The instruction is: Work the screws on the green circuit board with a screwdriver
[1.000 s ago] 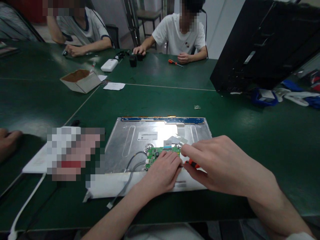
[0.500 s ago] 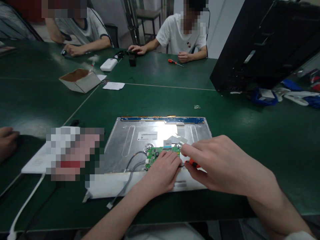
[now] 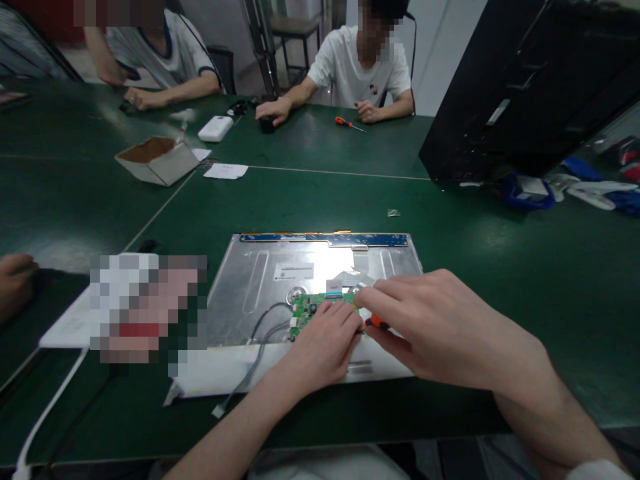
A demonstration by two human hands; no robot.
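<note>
A green circuit board lies on the metal back of a display panel. My left hand is closed over the board's near right part, fingers bent together and pressing on it, fingertips partly hidden. Just right of it, my right hand grips an orange and black screwdriver, its tip end close to my left fingers. What the tip touches is hidden. Grey cables run from the board's left side over a white strip along the panel's near edge. A flat ribbon cable enters its top.
Left stands a white box with a blurred pinkish item on it. Further off are an open carton, a paper slip and another screwdriver. A large black panel leans at right. Two people sit opposite; another hand rests at far left.
My right hand and the screwdriver have shifted slightly left, closer to my left hand, which stays on the board. Across the table, a person's hand has moved onto a small black object.
</note>
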